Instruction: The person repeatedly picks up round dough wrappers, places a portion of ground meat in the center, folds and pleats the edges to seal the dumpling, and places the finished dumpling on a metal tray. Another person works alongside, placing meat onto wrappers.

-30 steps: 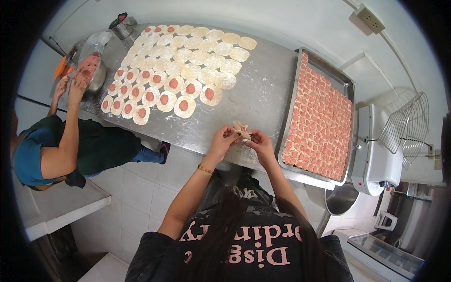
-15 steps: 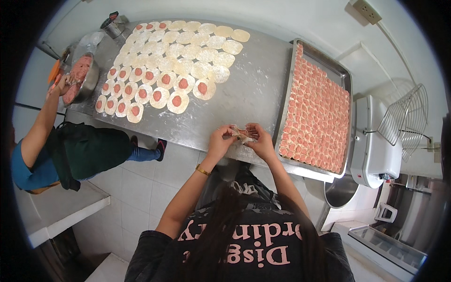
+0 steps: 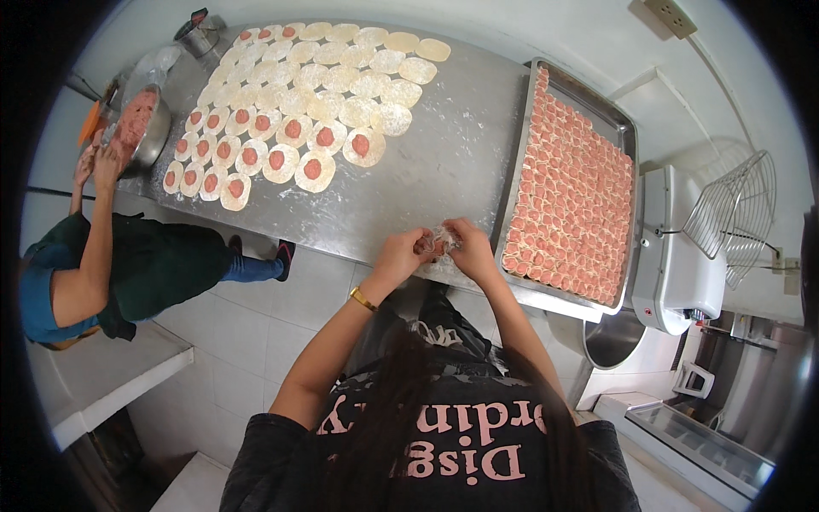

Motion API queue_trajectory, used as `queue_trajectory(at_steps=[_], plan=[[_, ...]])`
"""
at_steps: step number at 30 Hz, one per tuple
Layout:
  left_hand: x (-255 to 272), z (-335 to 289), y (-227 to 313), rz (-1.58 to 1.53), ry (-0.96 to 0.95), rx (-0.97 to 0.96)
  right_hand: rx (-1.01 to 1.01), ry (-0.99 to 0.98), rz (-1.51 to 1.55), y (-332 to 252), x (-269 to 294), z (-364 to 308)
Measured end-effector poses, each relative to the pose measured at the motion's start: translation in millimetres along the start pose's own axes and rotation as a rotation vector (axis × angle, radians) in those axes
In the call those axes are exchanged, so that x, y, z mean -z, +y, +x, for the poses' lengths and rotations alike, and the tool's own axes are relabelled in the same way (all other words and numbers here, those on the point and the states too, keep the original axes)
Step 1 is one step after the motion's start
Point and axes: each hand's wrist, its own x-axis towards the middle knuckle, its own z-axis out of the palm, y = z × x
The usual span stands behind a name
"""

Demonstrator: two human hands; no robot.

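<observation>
Close to the table's front edge, my left hand (image 3: 403,257) and my right hand (image 3: 472,248) pinch a dumpling (image 3: 438,244) between their fingertips. Its thin, floury wrapper is gathered around pink filling. Both hands are closed on it from opposite sides, and the fingers partly cover it. Left of my hands, floured round wrappers (image 3: 342,80) lie in rows on the steel table (image 3: 452,154). Several nearer ones carry a lump of pink minced meat (image 3: 313,168). On my right, a metal tray (image 3: 515,189) is filled with rows of open-topped dumplings (image 3: 572,205).
At the far left a co-worker's hands (image 3: 104,162) are at a steel bowl (image 3: 158,136) of pink minced meat. A metal container (image 3: 196,37) stands behind it. Right of the tray is a white mixer (image 3: 667,247) with a wire guard (image 3: 729,209).
The wrapper between my fingers is drawn closer around its filling, and my hands have turned slightly. The co-worker's second hand has come into view by the bowl. The whole view has shifted a little.
</observation>
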Motion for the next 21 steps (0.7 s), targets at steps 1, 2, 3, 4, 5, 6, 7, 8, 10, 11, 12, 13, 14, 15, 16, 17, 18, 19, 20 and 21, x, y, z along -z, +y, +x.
queue_trajectory(at_steps=[1,2,3,4,5,6,7,8,10,11,12,13,14,15,16,17,18,19,20,21], plan=[[0.9,0.0,0.6,-0.004,-0.001,-0.038,-0.014,-0.017,-0.046,-0.1,1.7,-2.8],[1.9,-0.4,1.0,-0.010,-0.015,-0.052,-0.028,-0.033,-0.091,0.2,3.1,-6.0],[2.6,-0.8,1.5,-0.016,-0.030,-0.066,-0.062,-0.052,-0.136,0.6,3.5,-8.2],[3.0,-0.6,2.2,-0.032,-0.054,-0.058,-0.057,-0.057,-0.116,1.1,2.6,-9.3],[3.4,0.3,3.1,-0.046,-0.078,-0.051,-0.069,-0.062,-0.097,1.4,0.5,-9.1],[3.7,1.6,4.2,-0.080,-0.096,-0.056,-0.087,-0.070,-0.063,1.6,-1.7,-8.3],[3.3,3.4,5.6,-0.019,-0.102,-0.046,-0.085,-0.072,-0.055,2.0,-3.3,-7.0],[2.6,4.9,7.0,0.022,-0.103,-0.048,-0.088,-0.077,-0.033,2.2,-4.8,-5.1],[2.4,5.8,8.2,0.089,-0.097,-0.057,-0.075,-0.078,0.004,1.4,-6.9,-3.0],[2.5,5.4,8.0,0.113,-0.090,-0.065,-0.057,-0.074,0.017,0.9,-7.1,-2.8],[2.7,4.9,7.3,0.138,-0.083,-0.074,-0.035,-0.070,0.049,0.3,-6.5,-3.5],[3.6,3.5,5.7,0.141,-0.060,-0.089,-0.014,-0.031,-0.004,-0.4,-5.5,-4.4],[5.0,1.2,3.5,0.145,-0.036,-0.104,0.012,0.007,-0.038,-1.0,-4.4,-5.9],[5.8,0.1,1.6,0.154,-0.016,-0.114,0.036,0.044,-0.071,-1.5,-3.5,-7.8],[5.7,0.5,0.1,0.134,0.004,-0.156,0.009,0.014,-0.099,-1.9,-2.5,-10.1],[5.6,1.6,-1.2,0.120,0.022,-0.195,-0.020,-0.015,-0.126,-2.0,-1.6,-12.5],[5.2,2.4,-1.9,0.106,0.038,-0.234,-0.045,-0.035,-0.150,-2.1,-1.3,-14.1],[4.0,3.4,-2.0,0.099,0.004,-0.188,-0.059,-0.044,-0.134,-2.3,-3.8,-14.4],[2.0,5.1,-1.1,0.091,-0.028,-0.144,-0.067,-0.044,-0.116,-2.4,-6.9,-13.8],[0.3,6.5,0.2,0.080,-0.067,-0.087,-0.070,-0.047,-0.086,-2.2,-8.8,-13.0]])
